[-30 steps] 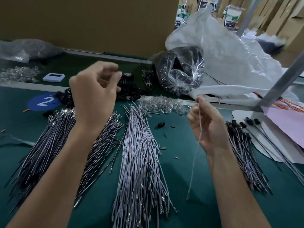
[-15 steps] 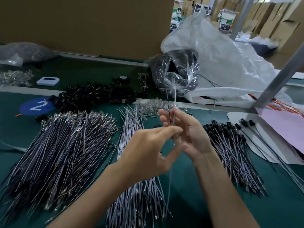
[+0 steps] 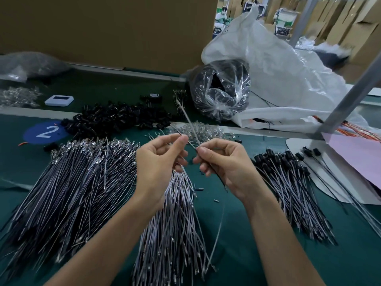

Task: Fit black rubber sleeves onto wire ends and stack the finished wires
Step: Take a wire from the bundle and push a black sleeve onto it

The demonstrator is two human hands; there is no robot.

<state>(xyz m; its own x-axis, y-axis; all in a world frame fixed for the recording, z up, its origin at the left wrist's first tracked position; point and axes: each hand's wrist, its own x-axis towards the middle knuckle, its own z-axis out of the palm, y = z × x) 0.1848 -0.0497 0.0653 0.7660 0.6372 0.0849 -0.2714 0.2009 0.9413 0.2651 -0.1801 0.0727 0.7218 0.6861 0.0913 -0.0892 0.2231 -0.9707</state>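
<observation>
Hands meet mid-frame
Forearms enter from 7 and 5 o'clock; left hand (image 3: 158, 162) and right hand (image 3: 225, 168), fingers curled, each pinch the wire (image 3: 190, 125).

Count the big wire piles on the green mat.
3: left pile, metal-tipped; middle pile, pale grey; right pile, black-sleeved. A few loose sleeved wires further right are left out. More may lie out of view.

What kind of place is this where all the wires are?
Probably a factory assembly line: big piles of wires, a heap of black rubber sleeves, and stacked cardboard boxes behind.
</observation>
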